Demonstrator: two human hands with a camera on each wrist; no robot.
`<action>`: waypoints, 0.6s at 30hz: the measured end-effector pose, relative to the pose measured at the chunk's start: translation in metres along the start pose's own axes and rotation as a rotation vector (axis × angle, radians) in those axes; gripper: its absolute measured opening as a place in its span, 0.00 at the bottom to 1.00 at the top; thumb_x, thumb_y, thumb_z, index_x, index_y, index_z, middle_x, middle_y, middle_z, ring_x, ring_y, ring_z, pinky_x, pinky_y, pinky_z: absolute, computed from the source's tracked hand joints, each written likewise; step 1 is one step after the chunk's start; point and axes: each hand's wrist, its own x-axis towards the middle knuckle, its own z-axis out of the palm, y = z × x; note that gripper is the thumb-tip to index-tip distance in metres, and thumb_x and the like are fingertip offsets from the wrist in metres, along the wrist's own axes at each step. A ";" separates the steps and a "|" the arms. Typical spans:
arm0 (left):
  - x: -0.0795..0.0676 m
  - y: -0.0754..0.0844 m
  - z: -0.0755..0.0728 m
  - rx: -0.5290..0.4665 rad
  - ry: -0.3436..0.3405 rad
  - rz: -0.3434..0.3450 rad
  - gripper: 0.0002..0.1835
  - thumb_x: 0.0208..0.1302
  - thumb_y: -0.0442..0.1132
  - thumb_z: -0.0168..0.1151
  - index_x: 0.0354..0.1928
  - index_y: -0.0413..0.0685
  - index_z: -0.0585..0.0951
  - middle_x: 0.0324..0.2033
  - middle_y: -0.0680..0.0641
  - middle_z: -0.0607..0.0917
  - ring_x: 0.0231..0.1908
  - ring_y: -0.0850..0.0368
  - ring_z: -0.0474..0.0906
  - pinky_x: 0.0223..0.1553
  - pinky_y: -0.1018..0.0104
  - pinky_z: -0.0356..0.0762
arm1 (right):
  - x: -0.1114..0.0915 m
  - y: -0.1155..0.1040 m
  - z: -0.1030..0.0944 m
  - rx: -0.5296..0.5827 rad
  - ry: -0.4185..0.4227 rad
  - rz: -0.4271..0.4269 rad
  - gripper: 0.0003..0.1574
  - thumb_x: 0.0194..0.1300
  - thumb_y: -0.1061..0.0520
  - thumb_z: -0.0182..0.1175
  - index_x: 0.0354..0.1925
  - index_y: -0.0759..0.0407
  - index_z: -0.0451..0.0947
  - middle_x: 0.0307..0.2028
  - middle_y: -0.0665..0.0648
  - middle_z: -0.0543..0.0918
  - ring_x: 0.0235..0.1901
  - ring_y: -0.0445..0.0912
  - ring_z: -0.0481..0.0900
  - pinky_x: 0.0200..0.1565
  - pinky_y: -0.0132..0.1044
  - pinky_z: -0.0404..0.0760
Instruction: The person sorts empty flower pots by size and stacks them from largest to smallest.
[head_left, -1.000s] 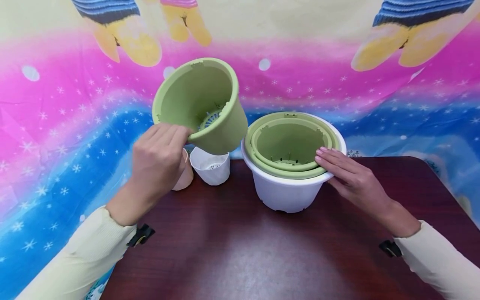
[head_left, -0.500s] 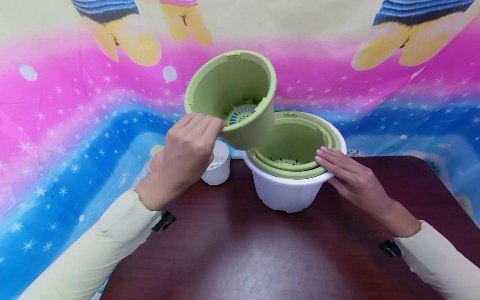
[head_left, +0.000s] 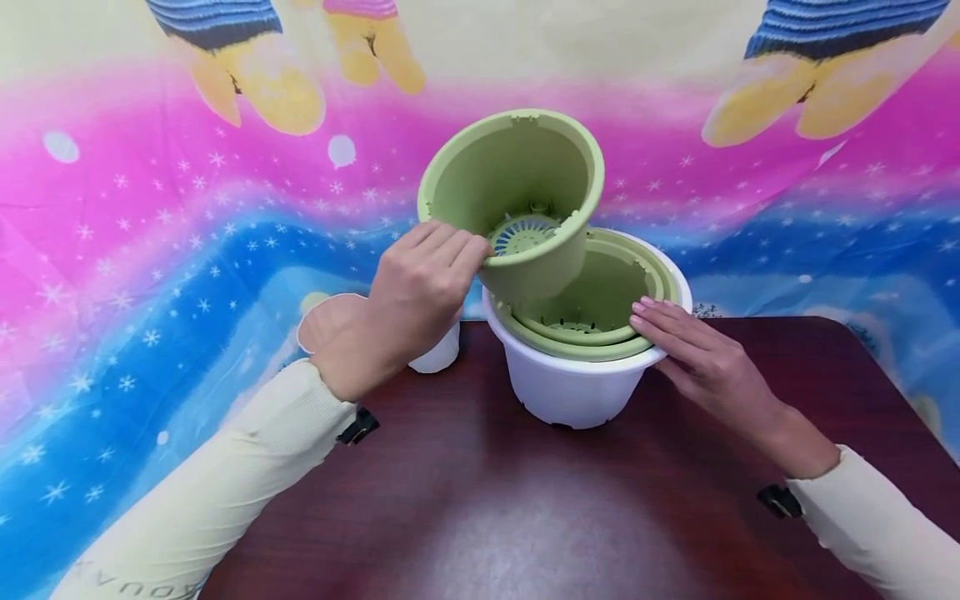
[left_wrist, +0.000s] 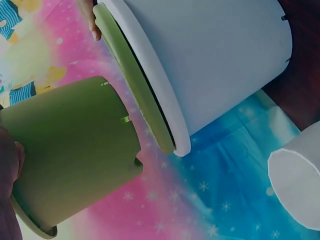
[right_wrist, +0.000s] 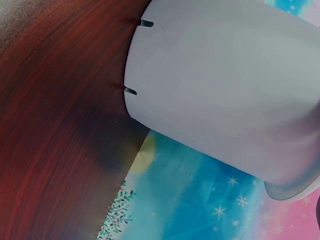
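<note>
My left hand [head_left: 427,279] grips a green plastic flowerpot [head_left: 536,279] by its near rim. That pot is tilted, its mouth facing me and its slotted bottom showing inside. It hangs over the left side of a white flowerpot [head_left: 573,396], in which two green pots [head_left: 592,350] sit nested. In the left wrist view the held pot [left_wrist: 75,155] stands apart from the green rim [left_wrist: 137,95] of the nest. My right hand [head_left: 705,350] holds the nest at its right side, fingers across the rims and thumb under the white lip.
Left of the nest stand a small white pot [head_left: 438,354], partly behind my left hand, and a small pinkish pot [head_left: 330,321]. Dark wooden table [head_left: 570,517] lies beneath. A printed cloth [head_left: 360,192] hangs close behind the table's back edge.
My left hand has carried the tilted green pot rightward, from above the small pots to over the nest's left side. My right hand and the nest have stayed put.
</note>
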 end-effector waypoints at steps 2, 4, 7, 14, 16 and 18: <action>0.000 0.002 0.005 -0.007 -0.006 0.016 0.12 0.68 0.25 0.47 0.32 0.40 0.81 0.29 0.47 0.86 0.33 0.52 0.82 0.44 0.61 0.81 | -0.001 0.000 0.000 0.004 -0.001 0.002 0.25 0.73 0.49 0.51 0.53 0.68 0.79 0.55 0.67 0.80 0.58 0.60 0.76 0.67 0.39 0.69; 0.001 0.005 0.010 -0.012 -0.020 0.034 0.13 0.67 0.24 0.46 0.33 0.40 0.81 0.29 0.46 0.86 0.34 0.51 0.82 0.44 0.61 0.81 | -0.002 0.000 0.000 0.005 0.003 0.003 0.25 0.73 0.50 0.51 0.53 0.68 0.79 0.55 0.67 0.80 0.58 0.60 0.76 0.67 0.39 0.69; 0.001 0.007 0.018 -0.016 -0.044 0.065 0.13 0.65 0.23 0.46 0.33 0.40 0.80 0.29 0.46 0.86 0.34 0.51 0.82 0.44 0.60 0.80 | -0.003 -0.001 0.000 0.009 0.010 0.002 0.24 0.73 0.50 0.51 0.53 0.68 0.79 0.55 0.67 0.80 0.58 0.60 0.76 0.66 0.40 0.69; 0.002 0.010 0.029 -0.032 -0.055 0.085 0.12 0.64 0.24 0.45 0.33 0.39 0.80 0.29 0.45 0.85 0.33 0.50 0.81 0.48 0.59 0.80 | -0.002 -0.001 0.001 0.006 0.021 -0.012 0.23 0.73 0.52 0.51 0.52 0.69 0.80 0.55 0.68 0.80 0.57 0.60 0.77 0.66 0.40 0.70; 0.003 0.010 0.032 -0.037 -0.062 0.087 0.12 0.65 0.24 0.46 0.34 0.39 0.80 0.29 0.45 0.86 0.34 0.50 0.81 0.49 0.59 0.79 | -0.002 -0.001 0.001 0.003 0.023 -0.013 0.23 0.73 0.52 0.51 0.52 0.69 0.80 0.55 0.67 0.80 0.57 0.61 0.77 0.66 0.41 0.70; 0.003 0.011 0.035 -0.038 -0.069 0.092 0.12 0.65 0.25 0.46 0.34 0.40 0.80 0.29 0.45 0.86 0.34 0.50 0.81 0.50 0.59 0.79 | -0.002 0.000 0.001 0.003 0.021 -0.013 0.22 0.74 0.53 0.51 0.53 0.69 0.79 0.55 0.67 0.80 0.57 0.61 0.77 0.66 0.41 0.70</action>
